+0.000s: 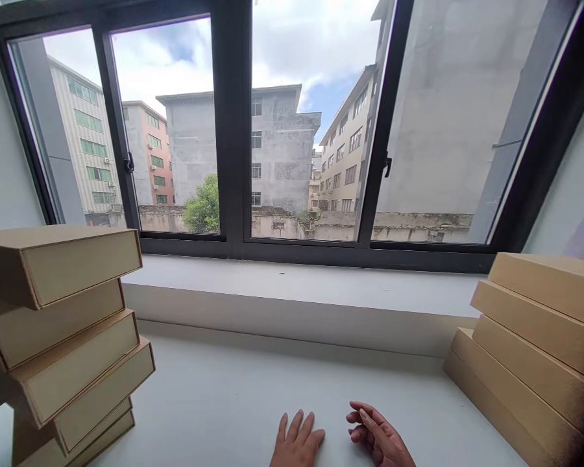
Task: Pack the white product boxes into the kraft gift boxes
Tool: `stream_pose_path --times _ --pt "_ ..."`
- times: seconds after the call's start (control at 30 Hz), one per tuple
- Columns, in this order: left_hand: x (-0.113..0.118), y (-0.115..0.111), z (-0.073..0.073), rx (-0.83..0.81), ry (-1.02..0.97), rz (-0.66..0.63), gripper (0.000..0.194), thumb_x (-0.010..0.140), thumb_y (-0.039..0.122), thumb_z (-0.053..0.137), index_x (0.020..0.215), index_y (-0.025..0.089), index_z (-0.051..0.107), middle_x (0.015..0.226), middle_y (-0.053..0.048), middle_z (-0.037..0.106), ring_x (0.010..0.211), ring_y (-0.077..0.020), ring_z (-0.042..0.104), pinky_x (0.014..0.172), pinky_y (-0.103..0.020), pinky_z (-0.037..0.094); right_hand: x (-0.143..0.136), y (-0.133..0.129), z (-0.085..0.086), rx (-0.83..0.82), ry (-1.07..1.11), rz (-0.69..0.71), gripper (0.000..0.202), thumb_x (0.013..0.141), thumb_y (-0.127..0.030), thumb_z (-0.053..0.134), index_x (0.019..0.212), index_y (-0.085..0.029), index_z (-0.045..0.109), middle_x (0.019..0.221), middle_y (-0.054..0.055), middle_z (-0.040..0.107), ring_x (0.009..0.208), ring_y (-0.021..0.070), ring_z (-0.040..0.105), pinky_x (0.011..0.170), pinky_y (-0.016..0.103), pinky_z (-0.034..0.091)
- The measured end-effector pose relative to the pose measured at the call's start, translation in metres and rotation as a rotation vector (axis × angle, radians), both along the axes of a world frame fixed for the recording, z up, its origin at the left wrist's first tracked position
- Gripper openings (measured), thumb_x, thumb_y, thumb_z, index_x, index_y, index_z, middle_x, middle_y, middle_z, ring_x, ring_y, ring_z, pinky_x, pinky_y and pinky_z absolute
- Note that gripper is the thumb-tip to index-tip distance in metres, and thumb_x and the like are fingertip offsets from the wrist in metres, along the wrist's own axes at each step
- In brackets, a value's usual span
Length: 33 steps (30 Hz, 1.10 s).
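Observation:
My left hand lies palm down on the white table at the bottom of the view. Its fingers are spread and nothing is in them. Just to its right, my right hand rests turned on its side. The fingers there are loosely curled and a little apart, with no object showing between them. The two hands do not touch each other. Neither one touches the stacked cardboard boxes on either side.
Several brown boxes with pale sides form an uneven, leaning stack at the left. Plain brown boxes make another stack at the right. Behind the table run a raised white sill and a dark-framed window, with buildings outside.

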State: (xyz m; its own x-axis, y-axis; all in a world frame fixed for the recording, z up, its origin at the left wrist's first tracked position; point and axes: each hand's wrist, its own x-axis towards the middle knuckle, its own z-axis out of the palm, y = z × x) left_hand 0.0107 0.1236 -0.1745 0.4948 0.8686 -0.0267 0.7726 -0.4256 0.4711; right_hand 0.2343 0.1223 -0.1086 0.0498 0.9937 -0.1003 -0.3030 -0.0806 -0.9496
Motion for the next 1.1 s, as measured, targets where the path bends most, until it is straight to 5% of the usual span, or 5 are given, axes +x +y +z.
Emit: stream_pose_path --times 0.3,0.6,0.93,1.1 --pt "0.002 -0.001 -0.001 -0.021 -0.009 0.011 0.061 0.102 0.054 0.011 0.153 0.036 0.038 0.165 0.002 0.021 0.154 -0.0317 0.018 0.122 -0.065 0.01 0.008 0.016 -0.027 -0.024 -0.016 0.013 0.057 0.057 -0.068 0.082 0.091 -0.022 0.075 0.085 0.006 0.069 0.066 0.0177 0.061 0.074 0.035 0.056" --pt "0.001 -0.002 -0.002 -0.015 -0.006 -0.001 0.064 0.098 0.064 0.018 0.154 0.037 0.036 0.165 0.001 0.02 0.154 -0.0337 0.017 0.122 -0.066 0.01 0.005 0.01 -0.015 -0.001 -0.025 0.013 0.056 0.061 -0.068 0.08 0.092 -0.022 0.075 0.085 0.006 0.069 0.066 0.0174 0.06 0.076 0.035 0.056" --pt "0.005 -0.019 0.049 -0.13 -0.026 0.032 0.082 0.086 0.077 0.042 0.153 0.03 0.041 0.166 -0.003 0.022 0.154 -0.0332 0.014 0.125 -0.059 0.004 0.003 0.007 -0.019 -0.003 -0.028 0.013 0.056 0.062 -0.067 0.081 0.094 -0.021 0.074 0.085 0.005 0.068 0.068 0.0162 0.06 0.076 0.032 0.055" --pt "0.004 -0.025 0.06 -0.135 -0.058 0.031 0.078 0.088 0.073 0.043 0.153 0.03 0.041 0.167 -0.002 0.021 0.155 -0.0303 0.012 0.126 -0.056 0.002 0.0 0.004 -0.015 -0.001 -0.021 0.012 0.055 0.065 -0.067 0.079 0.095 -0.02 0.074 0.086 0.004 0.068 0.068 0.015 0.059 0.076 0.03 0.053"
